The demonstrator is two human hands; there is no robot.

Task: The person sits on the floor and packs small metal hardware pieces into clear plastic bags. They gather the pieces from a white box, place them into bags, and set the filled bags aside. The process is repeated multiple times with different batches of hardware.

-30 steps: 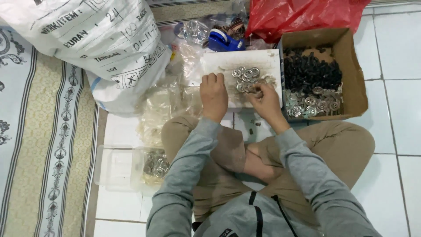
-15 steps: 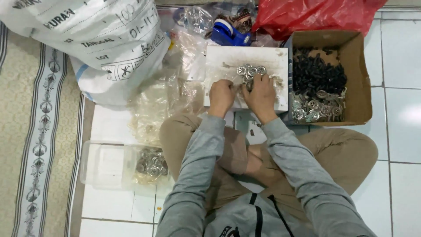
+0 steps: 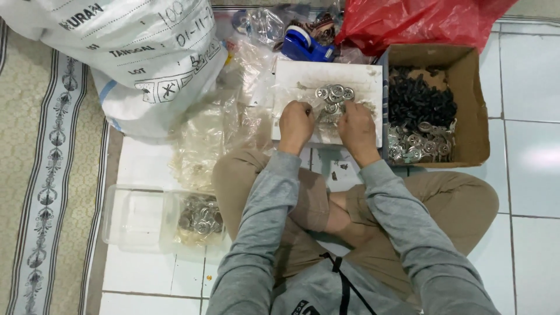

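Note:
I sit cross-legged on a tiled floor. My left hand (image 3: 296, 125) and my right hand (image 3: 357, 129) rest close together on a white board (image 3: 303, 76) in front of my knees. Both have their fingers curled over small silver metal discs (image 3: 333, 96) piled on the board. Something small is pinched between the hands, but what each one holds is hidden by the fingers. A cardboard box (image 3: 472, 99) to the right of the board holds black parts (image 3: 417, 102) at the back and silver discs (image 3: 421, 144) at the front.
A clear plastic tub (image 3: 137, 219) with silver discs stands at my left knee. Clear plastic bags (image 3: 201, 143) lie beside it. A large white sack (image 3: 128, 52) fills the far left, a red plastic bag (image 3: 420, 23) the far right, and a blue tape dispenser (image 3: 303, 44) sits behind the board. A patterned rug (image 3: 46, 175) runs along the left.
The view has shifted, so everything sits lower and further right in the picture. My hands have drawn closer together over the discs on the board.

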